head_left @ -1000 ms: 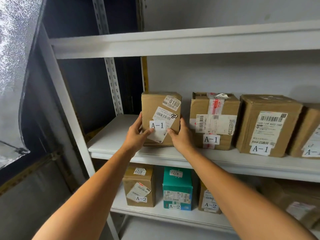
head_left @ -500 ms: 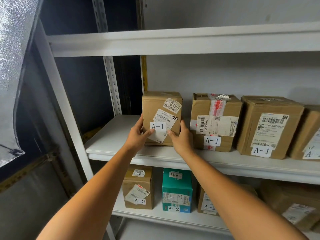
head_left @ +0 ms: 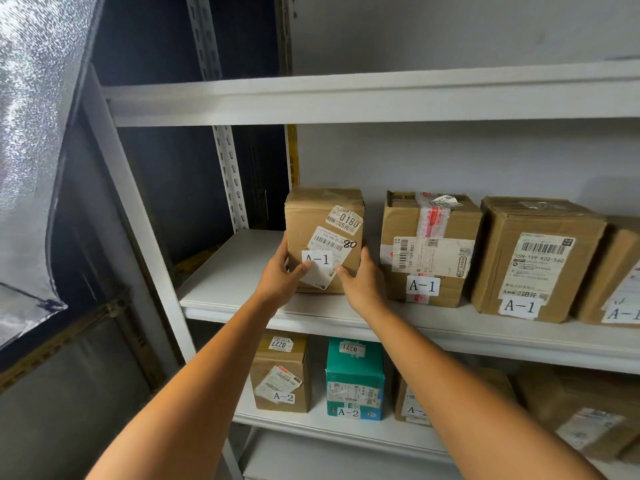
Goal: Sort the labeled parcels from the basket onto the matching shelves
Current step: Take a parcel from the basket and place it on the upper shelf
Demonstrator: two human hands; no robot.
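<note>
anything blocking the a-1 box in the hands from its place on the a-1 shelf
Nothing visible. The A-1 box appears to rest on the A-1 shelf, gripped by the left hand and right hand, with a gap to the neighbouring box on its right.

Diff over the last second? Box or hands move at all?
No visible change. The left hand and right hand still grip the lower sides of the A-1 parcel, which stands upright on the A-1 shelf, apart from the neighbouring box. Only the view shifted slightly.
</note>
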